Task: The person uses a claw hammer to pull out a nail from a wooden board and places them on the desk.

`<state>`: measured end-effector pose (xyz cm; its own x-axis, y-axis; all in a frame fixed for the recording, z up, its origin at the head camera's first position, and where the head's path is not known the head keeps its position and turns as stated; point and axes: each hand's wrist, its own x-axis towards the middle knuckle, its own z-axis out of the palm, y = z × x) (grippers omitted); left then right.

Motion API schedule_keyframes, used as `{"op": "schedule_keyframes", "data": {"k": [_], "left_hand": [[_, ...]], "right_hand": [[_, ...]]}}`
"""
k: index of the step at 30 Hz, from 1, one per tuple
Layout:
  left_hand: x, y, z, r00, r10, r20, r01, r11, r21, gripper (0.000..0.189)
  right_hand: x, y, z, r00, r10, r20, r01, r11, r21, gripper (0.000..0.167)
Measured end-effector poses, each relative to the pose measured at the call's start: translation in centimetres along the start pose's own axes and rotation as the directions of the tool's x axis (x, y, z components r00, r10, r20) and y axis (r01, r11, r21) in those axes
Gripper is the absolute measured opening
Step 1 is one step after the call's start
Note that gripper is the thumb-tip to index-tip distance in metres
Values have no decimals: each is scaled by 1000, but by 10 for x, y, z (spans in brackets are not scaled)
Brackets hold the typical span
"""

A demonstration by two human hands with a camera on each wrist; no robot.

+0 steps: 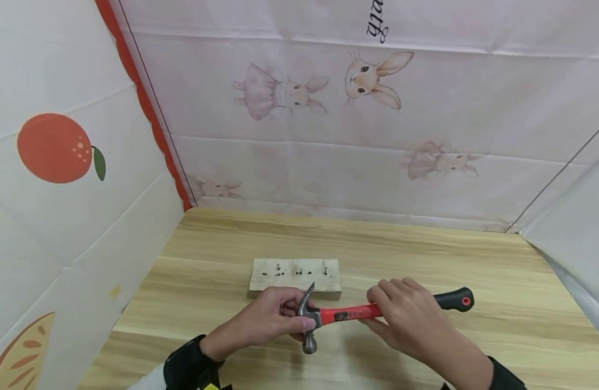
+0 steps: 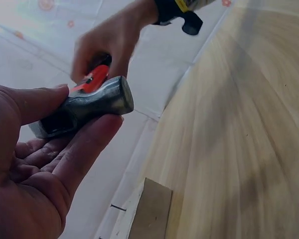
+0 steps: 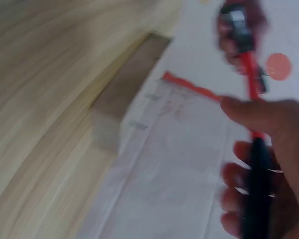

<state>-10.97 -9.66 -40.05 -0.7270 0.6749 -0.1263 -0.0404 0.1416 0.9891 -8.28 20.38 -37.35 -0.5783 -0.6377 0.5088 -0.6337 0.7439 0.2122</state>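
A claw hammer (image 1: 350, 313) with a steel head, red shaft and black grip is held between both hands, above the table in front of a wooden block (image 1: 290, 283). My left hand (image 1: 265, 320) pinches the steel head between thumb and fingers; in the left wrist view the round striking face (image 2: 125, 95) points away from the palm. With curled fingers my right hand (image 1: 416, 319) holds the handle where red meets black, the butt sticking out beyond it. Several nails, one of them a nail (image 1: 325, 270) at the right end, stand up from the block's top among dark holes.
The block lies on a wood-grain table (image 1: 207, 244). Behind it hangs a pale cloth (image 1: 299, 173) printed with rabbits, and on the left a white cloth (image 1: 109, 200) with fruit prints. Another sheet (image 1: 577, 233) borders the table's right side.
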Motion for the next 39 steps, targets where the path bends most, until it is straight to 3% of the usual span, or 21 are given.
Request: {"op": "schedule_keyframes", "data": {"k": [4,6,9,12,17,18,20,23,25,26,27,29,31,36,39], "left_hand": [[0,2,-1,1000,2,-5,-2,1000,18,29],[-1,4,-1,1000,-6,-10,6,1000,12,30],[-1,5,-1,1000,-13,-26,13,1000,11,33],[-4,6,0,999,-1,-42,2,1000,21,34],[-6,6,0,998,23,-62,-21,999,37,36],[-7,6,0,997,24,-67,-22,999,40,37],[-7,6,0,997,37,-68,-34,998,44,37],[-8,4,-1,996,64,-69,-60,996,63,37],[-8,3,0,995,74,-63,-70,996,61,37],[-8,2,0,995,75,-60,-72,996,57,37],[-7,1,1,996,74,-58,-71,996,53,36],[-7,-2,1,996,69,-58,-67,997,42,36],[-6,-4,2,996,61,-60,-59,998,28,37],[-4,-7,2,997,54,-63,-52,998,30,37],[-3,-8,2,997,51,-63,-48,998,39,36]], "right_hand": [[4,-2,-9,999,-48,-18,51,979,195,56],[7,-6,-14,992,-100,-81,121,945,305,61],[7,-16,-20,976,-157,-148,211,843,494,65],[0,-26,-20,979,-184,-84,192,713,674,65],[-13,-34,-6,980,-183,74,22,474,880,49],[-14,-34,-2,978,-173,113,-28,428,903,47],[-18,-35,3,956,-125,266,-204,369,907,44],[-21,-31,13,901,-33,433,-395,350,849,43],[-23,-27,21,861,46,507,-489,352,798,40],[-24,-25,24,847,87,525,-518,357,777,39],[-24,-23,27,839,119,532,-537,342,771,39],[-25,-19,32,816,167,554,-578,263,772,39],[-25,-16,35,815,197,545,-575,166,801,39],[-21,-14,41,892,214,399,-382,-116,917,47],[-18,-15,43,928,212,306,-243,-276,930,51]]}}
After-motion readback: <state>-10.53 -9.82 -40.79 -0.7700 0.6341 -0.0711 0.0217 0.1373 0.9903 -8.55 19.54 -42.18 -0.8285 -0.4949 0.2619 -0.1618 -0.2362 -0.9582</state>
